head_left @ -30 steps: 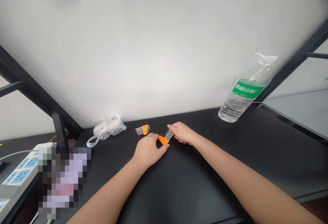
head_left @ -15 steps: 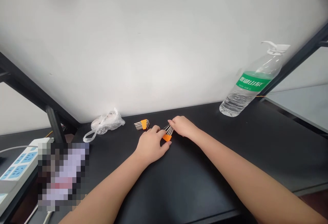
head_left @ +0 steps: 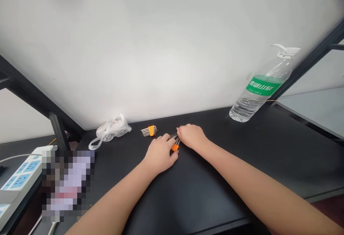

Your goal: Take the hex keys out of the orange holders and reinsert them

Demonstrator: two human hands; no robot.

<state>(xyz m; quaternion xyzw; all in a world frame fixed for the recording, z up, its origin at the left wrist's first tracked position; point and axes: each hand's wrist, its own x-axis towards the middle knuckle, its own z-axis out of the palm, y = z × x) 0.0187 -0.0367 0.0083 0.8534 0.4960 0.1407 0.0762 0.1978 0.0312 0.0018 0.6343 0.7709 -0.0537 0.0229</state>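
Between my hands is a hex key set in an orange holder, its silver keys fanning toward the wall. My left hand grips the holder between thumb and fingers, partly covering it. The fingers of my right hand are closed around the far ends of the keys; exactly which keys they pinch is hidden. Just beyond my left hand, a second hex key set in an orange holder lies on the black table, its straight ends pointing left.
A clear plastic bag lies at the back left by the wall. The large water bottle stands at the back right. On the left are a power strip with cables and a blurred purple item. Dark metal posts rise at both sides.
My right hand has closed further over the ends of the keys and shifted slightly nearer. The orange holder has dipped a little toward me. The other set stays in place.
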